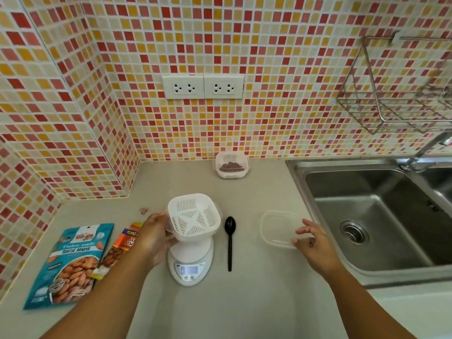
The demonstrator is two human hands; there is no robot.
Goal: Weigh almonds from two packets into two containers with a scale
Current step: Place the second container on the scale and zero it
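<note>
**Setting the second container on the scale**

At the counter's left edge lies a teal almond packet, with an orange almond packet just beside it, partly under your forearm. Your left hand grips the left side of a white strainer container, fingers curled round its wall, holding it tilted and empty just above the platform of the white scale, near the counter's middle. Lower it level and centred on the platform, then let go fully before you read or zero the display; a leaning hand would likely skew the number. A black spoon lies just right of the scale, handle toward you. Farther right, near the sink's edge, a clear lid rests flat; your right hand hovers at its near corner, fingers spread and loosely bent, holding nothing. At the back edge, against the tiled wall, a matching filled container holds something dark, probably almonds.
</note>
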